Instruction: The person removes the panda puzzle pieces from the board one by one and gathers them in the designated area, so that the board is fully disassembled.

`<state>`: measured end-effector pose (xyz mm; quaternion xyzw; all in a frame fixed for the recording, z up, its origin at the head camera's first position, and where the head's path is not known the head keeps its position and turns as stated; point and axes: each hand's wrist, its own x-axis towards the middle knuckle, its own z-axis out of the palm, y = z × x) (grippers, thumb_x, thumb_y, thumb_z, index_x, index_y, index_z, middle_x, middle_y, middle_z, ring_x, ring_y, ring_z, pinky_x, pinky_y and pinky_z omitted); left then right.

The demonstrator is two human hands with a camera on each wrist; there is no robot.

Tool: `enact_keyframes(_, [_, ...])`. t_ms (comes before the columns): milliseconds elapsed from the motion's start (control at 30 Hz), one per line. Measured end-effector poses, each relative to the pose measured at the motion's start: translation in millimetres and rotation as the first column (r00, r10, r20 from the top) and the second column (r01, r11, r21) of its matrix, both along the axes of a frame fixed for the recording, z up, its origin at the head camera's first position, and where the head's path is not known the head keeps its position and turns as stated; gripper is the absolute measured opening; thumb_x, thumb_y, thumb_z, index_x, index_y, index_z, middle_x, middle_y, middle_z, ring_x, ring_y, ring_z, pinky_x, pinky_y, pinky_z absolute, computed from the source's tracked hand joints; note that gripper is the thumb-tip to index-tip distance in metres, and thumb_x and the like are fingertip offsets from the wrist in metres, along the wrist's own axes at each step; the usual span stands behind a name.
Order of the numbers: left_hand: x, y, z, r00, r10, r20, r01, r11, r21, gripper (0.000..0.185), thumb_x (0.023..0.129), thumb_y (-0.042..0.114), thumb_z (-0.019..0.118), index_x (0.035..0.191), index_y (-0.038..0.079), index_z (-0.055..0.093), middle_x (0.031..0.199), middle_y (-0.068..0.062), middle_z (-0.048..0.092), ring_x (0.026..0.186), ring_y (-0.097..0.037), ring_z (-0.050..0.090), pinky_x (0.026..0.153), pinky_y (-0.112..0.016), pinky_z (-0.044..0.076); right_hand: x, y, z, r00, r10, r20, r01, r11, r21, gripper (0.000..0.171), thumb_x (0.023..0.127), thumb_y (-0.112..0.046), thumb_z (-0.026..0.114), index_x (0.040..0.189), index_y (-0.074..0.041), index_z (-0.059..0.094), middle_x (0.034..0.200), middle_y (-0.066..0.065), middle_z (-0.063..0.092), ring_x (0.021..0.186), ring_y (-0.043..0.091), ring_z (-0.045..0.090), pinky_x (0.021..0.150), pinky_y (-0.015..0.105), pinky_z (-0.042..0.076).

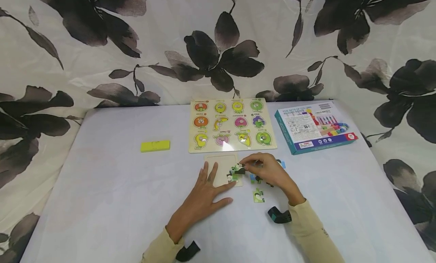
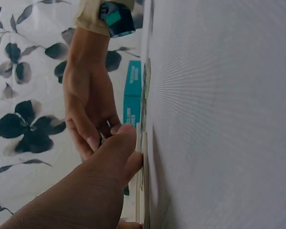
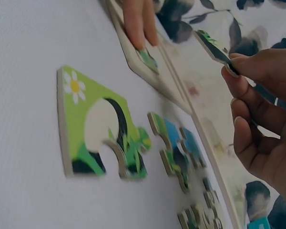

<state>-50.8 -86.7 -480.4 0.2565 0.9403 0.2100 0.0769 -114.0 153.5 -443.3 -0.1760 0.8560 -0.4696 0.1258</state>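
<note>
My right hand (image 1: 269,172) pinches a jigsaw puzzle piece (image 3: 212,50) between thumb and fingertips, raised over the right side of a small wooden puzzle tray (image 1: 223,170). My left hand (image 1: 204,195) rests with spread fingers on the tray. In the right wrist view, its fingertips touch a green piece (image 3: 148,61) lying inside the tray. Beside the tray lies a loose piece (image 3: 102,126) with a daisy and a black-and-white figure on green. Several other loose pieces (image 3: 174,143) lie beyond it, partly hidden under my right hand in the head view.
A fruit puzzle board (image 1: 212,132) lies just behind the tray. To its right is a flat teal box (image 1: 320,126) with printed text. A yellow block (image 1: 155,146) lies to the left on the white-covered table (image 1: 102,187). Floral cloth (image 1: 153,28) hangs behind.
</note>
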Motion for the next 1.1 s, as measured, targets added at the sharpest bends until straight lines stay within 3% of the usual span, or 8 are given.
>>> enact_keyframes(433, [0.8,1.2,-0.6,1.000,0.013,-0.003,-0.013,1.000,0.018,0.048,0.090,0.059,0.053,0.134,0.039,0.055,0.156,-0.025,0.012,0.143,-0.047,-0.005,0.116,-0.056,0.008,9.1,46.9,-1.6,0.993,-0.064,0.096,0.067,0.997,-0.034,0.022,0.092,-0.015,0.065,0.110,-0.004,0.071,0.106,0.011,0.069,0.083,0.020,0.058,0.070,0.024,0.048])
enact_keyframes(700, [0.7,1.1,-2.2,1.000,0.023,-0.009,-0.023,0.999,0.026,0.048,0.089,0.058,0.055,0.133,0.039,0.056,0.157,-0.024,0.013,0.143,-0.047,-0.005,0.116,-0.056,0.008,21.2,71.4,-7.8,0.986,-0.107,0.131,0.112,0.993,-0.038,0.025,0.092,-0.018,0.065,0.111,-0.002,0.069,0.111,0.015,0.068,0.083,0.018,0.061,0.068,0.024,0.049])
enact_keyframes(1100, [1.2,1.7,-2.4,1.000,0.029,-0.001,-0.029,0.999,0.030,0.048,0.090,0.058,0.055,0.134,0.040,0.055,0.157,-0.023,0.011,0.144,-0.046,-0.007,0.116,-0.055,0.007,45.1,95.9,-14.6,0.975,-0.079,0.209,0.080,0.997,0.004,0.020,0.091,-0.011,0.064,0.108,0.000,0.070,0.106,0.014,0.069,0.082,0.008,0.062,0.071,0.022,0.051])
